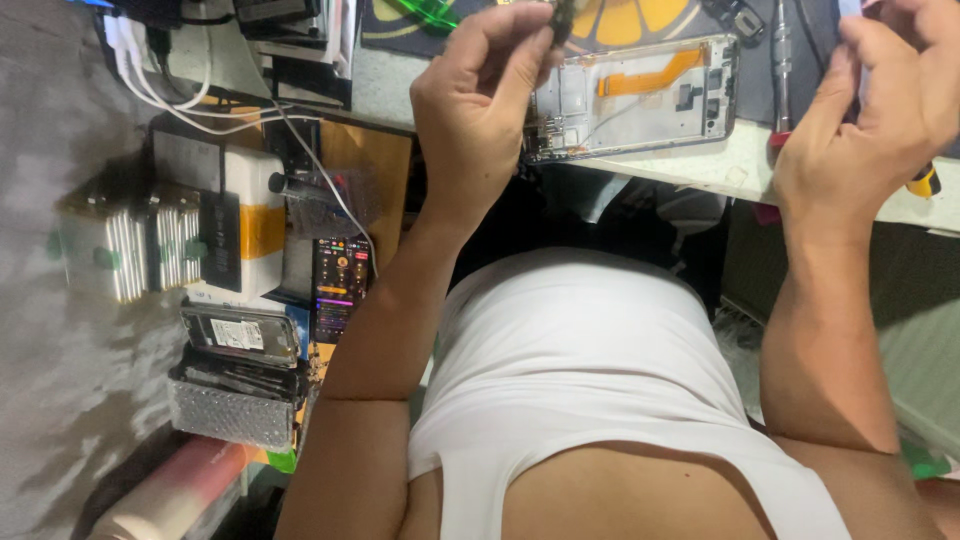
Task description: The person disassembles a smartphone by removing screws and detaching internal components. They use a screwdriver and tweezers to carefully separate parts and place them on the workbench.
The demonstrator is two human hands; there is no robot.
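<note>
An opened phone frame (640, 95) with an orange flex cable lies on the white table edge (700, 175). My left hand (480, 100) hovers just left of the frame, its thumb and fingers pinched on a small dark part (562, 18) at the top. My right hand (880, 110) is at the far right, fingers curled around a thin tool whose yellow-black end (925, 182) sticks out below the hand.
A red-handled screwdriver (782, 70) lies right of the phone frame. Down at the left stand stacked phones and boxes (235, 300), a white and orange box (250, 225), white cables (170, 90) and a metal mesh piece (230, 412).
</note>
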